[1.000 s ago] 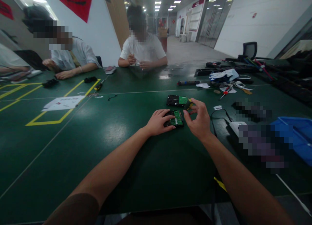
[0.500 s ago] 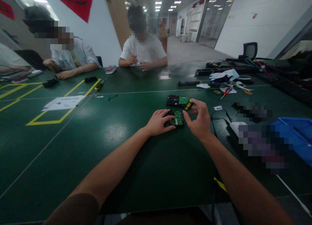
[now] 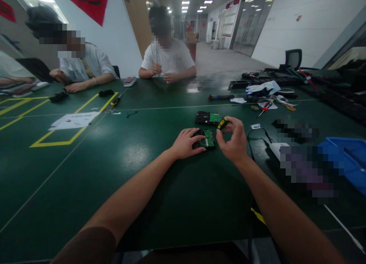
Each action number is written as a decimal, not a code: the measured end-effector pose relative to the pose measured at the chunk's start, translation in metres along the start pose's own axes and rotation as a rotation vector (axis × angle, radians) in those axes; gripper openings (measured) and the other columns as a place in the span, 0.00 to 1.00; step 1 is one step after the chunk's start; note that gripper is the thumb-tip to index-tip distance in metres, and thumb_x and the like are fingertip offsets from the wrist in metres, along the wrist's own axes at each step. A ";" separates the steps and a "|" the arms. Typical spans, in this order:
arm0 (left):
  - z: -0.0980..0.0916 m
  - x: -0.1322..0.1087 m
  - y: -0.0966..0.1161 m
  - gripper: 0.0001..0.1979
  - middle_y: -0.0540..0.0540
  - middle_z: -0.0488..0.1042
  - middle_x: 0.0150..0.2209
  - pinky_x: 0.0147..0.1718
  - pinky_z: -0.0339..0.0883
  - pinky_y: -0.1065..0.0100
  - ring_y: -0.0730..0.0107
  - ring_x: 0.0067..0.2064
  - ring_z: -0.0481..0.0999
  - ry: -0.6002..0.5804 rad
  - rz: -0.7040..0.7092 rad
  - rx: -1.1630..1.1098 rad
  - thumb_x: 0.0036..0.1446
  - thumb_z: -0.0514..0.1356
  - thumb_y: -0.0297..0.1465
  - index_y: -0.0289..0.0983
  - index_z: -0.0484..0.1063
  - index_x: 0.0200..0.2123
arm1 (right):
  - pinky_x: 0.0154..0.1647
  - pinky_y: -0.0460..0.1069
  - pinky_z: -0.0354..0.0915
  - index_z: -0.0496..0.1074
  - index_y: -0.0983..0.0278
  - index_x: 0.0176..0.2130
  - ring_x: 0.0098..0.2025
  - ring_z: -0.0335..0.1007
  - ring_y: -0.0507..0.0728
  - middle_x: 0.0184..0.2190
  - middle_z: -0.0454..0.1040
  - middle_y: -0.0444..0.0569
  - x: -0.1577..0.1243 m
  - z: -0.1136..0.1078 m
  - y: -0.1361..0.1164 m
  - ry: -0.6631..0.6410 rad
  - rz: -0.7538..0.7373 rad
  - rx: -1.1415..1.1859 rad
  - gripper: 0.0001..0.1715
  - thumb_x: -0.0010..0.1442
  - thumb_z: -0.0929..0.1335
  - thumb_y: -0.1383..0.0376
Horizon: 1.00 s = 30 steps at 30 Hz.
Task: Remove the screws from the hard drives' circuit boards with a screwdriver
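Note:
My left hand (image 3: 187,144) lies across a hard drive (image 3: 210,139) with a green circuit board facing up. The thumb is along its near edge and the other fingers reach over its top, gripping it against the table. My right hand (image 3: 234,138) pinches the black and yellow handle of a screwdriver (image 3: 222,123) between thumb and fingers, just right of that drive. The screwdriver's shaft and tip cannot be made out. Just beyond, a second hard drive (image 3: 204,118) lies flat, its green board on the right.
The green table (image 3: 183,203) carries papers (image 3: 73,120) inside yellow tape at left. Right of me are a red-handled screwdriver (image 3: 265,107), gloves (image 3: 263,88), a cable (image 3: 250,142) and a blue bin (image 3: 347,153). Two people sit across, another at far left.
The screwdriver handle has turned slightly and shifted a little right in my right hand, with the thumb drawn closer to the fingers. My left hand and both drives stay put.

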State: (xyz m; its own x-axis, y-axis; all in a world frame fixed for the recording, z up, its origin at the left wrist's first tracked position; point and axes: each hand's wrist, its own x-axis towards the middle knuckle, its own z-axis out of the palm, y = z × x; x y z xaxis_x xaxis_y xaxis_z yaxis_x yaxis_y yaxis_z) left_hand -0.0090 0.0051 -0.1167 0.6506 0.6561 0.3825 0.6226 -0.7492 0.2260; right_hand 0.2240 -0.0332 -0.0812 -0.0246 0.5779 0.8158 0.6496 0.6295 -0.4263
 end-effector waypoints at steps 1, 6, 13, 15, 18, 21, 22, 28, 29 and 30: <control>0.000 0.000 0.000 0.30 0.39 0.62 0.68 0.64 0.56 0.43 0.45 0.67 0.63 -0.001 0.001 -0.002 0.60 0.60 0.54 0.46 0.73 0.60 | 0.39 0.57 0.79 0.56 0.55 0.65 0.45 0.75 0.60 0.58 0.65 0.57 0.000 0.000 0.000 -0.005 0.005 0.004 0.38 0.60 0.70 0.70; 0.000 0.000 0.000 0.30 0.40 0.62 0.69 0.64 0.56 0.43 0.45 0.67 0.62 -0.010 -0.008 0.003 0.60 0.61 0.54 0.47 0.72 0.61 | 0.38 0.57 0.79 0.56 0.54 0.64 0.44 0.75 0.60 0.58 0.65 0.57 0.000 0.000 0.001 -0.015 0.018 0.001 0.37 0.61 0.70 0.69; 0.002 0.000 -0.001 0.31 0.39 0.62 0.68 0.64 0.56 0.44 0.46 0.67 0.63 -0.001 0.002 0.015 0.61 0.60 0.55 0.46 0.72 0.61 | 0.40 0.57 0.79 0.56 0.55 0.65 0.45 0.75 0.59 0.59 0.64 0.57 0.000 0.000 0.002 -0.021 0.001 0.020 0.37 0.62 0.69 0.69; 0.003 0.000 -0.002 0.30 0.39 0.63 0.68 0.64 0.56 0.44 0.46 0.67 0.63 0.006 0.006 0.016 0.61 0.60 0.54 0.46 0.72 0.61 | 0.40 0.57 0.79 0.56 0.55 0.65 0.46 0.75 0.60 0.60 0.64 0.57 0.000 0.000 0.002 -0.016 0.007 0.020 0.37 0.62 0.69 0.70; 0.003 0.000 -0.002 0.30 0.40 0.63 0.68 0.64 0.57 0.44 0.46 0.67 0.63 0.010 0.005 0.010 0.61 0.60 0.54 0.46 0.73 0.60 | 0.39 0.56 0.79 0.57 0.55 0.65 0.46 0.76 0.60 0.59 0.65 0.57 0.000 0.000 0.002 -0.017 0.006 0.022 0.37 0.61 0.70 0.70; 0.003 0.000 -0.002 0.30 0.40 0.63 0.68 0.64 0.57 0.44 0.45 0.67 0.63 0.012 0.005 0.009 0.60 0.60 0.54 0.46 0.73 0.60 | 0.38 0.56 0.79 0.57 0.54 0.65 0.45 0.76 0.60 0.60 0.65 0.56 0.000 0.000 0.003 -0.015 0.005 0.019 0.37 0.61 0.71 0.70; 0.003 0.000 -0.002 0.30 0.40 0.63 0.68 0.64 0.57 0.44 0.45 0.67 0.63 0.012 0.005 0.009 0.60 0.60 0.54 0.46 0.73 0.60 | 0.38 0.56 0.79 0.57 0.54 0.65 0.45 0.76 0.60 0.60 0.65 0.56 0.000 0.000 0.003 -0.011 0.004 0.018 0.38 0.61 0.70 0.70; 0.003 0.000 -0.002 0.30 0.40 0.63 0.68 0.64 0.56 0.44 0.45 0.67 0.63 0.014 0.006 0.004 0.61 0.60 0.54 0.46 0.72 0.60 | 0.40 0.56 0.80 0.57 0.55 0.64 0.48 0.75 0.61 0.59 0.64 0.56 0.000 0.000 0.003 -0.006 0.004 0.035 0.37 0.61 0.70 0.70; 0.003 0.000 -0.002 0.30 0.40 0.63 0.68 0.64 0.56 0.44 0.45 0.67 0.63 0.015 0.006 0.004 0.61 0.60 0.54 0.46 0.72 0.60 | 0.39 0.56 0.80 0.58 0.55 0.64 0.47 0.75 0.60 0.59 0.64 0.56 0.000 0.000 0.003 -0.007 0.006 0.030 0.37 0.60 0.70 0.70; 0.003 0.000 -0.002 0.30 0.40 0.63 0.68 0.64 0.56 0.44 0.45 0.67 0.63 0.014 0.004 0.004 0.60 0.60 0.54 0.46 0.72 0.60 | 0.38 0.55 0.80 0.58 0.55 0.64 0.46 0.75 0.60 0.58 0.64 0.56 0.000 0.000 0.003 -0.005 0.009 0.024 0.36 0.60 0.70 0.70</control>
State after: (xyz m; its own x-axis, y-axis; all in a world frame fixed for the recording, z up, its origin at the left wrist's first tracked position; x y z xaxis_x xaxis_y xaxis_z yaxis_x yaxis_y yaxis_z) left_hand -0.0093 0.0069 -0.1205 0.6470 0.6516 0.3959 0.6216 -0.7515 0.2211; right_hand 0.2256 -0.0313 -0.0821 -0.0231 0.5861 0.8099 0.6311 0.6369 -0.4429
